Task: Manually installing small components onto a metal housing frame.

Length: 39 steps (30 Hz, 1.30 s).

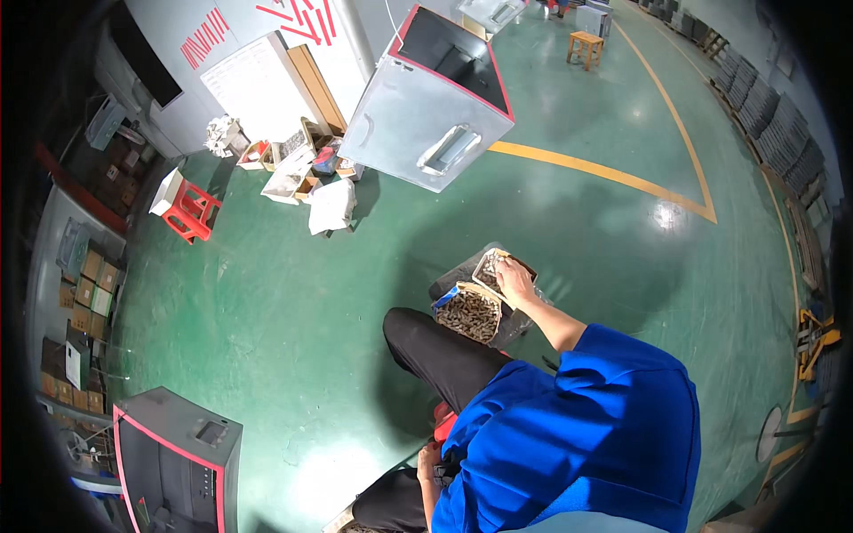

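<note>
My right hand (514, 282) reaches down into a small pale box (481, 269) of small parts. Its fingers are bent together among them, and whatever they grip is too small to make out. Touching that box on its near side is a carton (442, 304) filled with many short brownish, peg-like pieces (468, 316). Both containers rest on a dark support beyond my knee. My left hand (428, 458) is low beside my thigh, close to something red (443, 421). Its fingers look curled, and what they may hold is hidden.
A large grey metal cabinet (418, 124) with red edging stands ahead, and a similar one (227, 444) at lower left. Boxes of parts (286, 178), a white-covered stool (332, 206) and a red stool (188, 213) stand farther off. Yellow lines (595, 169) mark the green floor.
</note>
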### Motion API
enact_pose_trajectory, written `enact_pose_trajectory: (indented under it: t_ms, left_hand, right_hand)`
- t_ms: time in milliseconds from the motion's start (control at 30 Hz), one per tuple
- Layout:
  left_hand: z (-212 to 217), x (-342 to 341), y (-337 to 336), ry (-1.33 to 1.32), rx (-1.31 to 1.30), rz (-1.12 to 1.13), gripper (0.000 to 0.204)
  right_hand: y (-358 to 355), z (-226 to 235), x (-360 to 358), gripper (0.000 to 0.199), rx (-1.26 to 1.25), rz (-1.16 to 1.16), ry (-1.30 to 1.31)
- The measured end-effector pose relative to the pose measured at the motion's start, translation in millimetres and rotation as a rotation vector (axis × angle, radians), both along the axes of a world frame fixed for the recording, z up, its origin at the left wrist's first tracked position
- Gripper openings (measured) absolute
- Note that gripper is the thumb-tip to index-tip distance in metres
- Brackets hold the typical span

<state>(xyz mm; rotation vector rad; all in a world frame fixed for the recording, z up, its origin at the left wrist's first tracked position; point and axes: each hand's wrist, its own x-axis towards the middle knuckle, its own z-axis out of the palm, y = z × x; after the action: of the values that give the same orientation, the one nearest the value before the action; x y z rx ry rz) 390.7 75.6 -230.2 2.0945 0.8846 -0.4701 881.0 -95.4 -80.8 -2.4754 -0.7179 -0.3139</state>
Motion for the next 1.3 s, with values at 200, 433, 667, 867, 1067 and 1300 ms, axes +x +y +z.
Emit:
enact_pose_trajectory:
  t_ms: [200, 433, 667, 867, 1067, 1300]
  left_hand:
    - [4, -7, -4, -0.033, -0.015, 0.025, 0.036]
    - [-1, -1, -2, -0.034, 0.029, 0.015, 0.035]
    - [5, -1, -3, -0.026, 0.017, 0.029, 0.035]
    - [10, 4, -4, -0.024, 0.012, 0.025, 0.035]
    - [10, 4, -3, -0.021, 0.016, 0.023, 0.035]
    - [8, 6, -7, 0.001, 0.022, 0.022, 0.035]
  right_hand:
    - [4, 6, -2, 0.009, 0.051, 0.010, 0.076]
    - [1, -2, 2, 0.008, 0.010, -0.004, 0.032]
    - [0, 8, -2, 0.013, 0.047, -0.004, 0.069]
    - [-6, 7, 2, 0.018, 0.099, 0.009, 0.095]
    - [-2, 9, 1, 0.011, 0.121, 0.002, 0.090]
    - [-1, 2, 4, 0.011, 0.197, 0.042, 0.020]
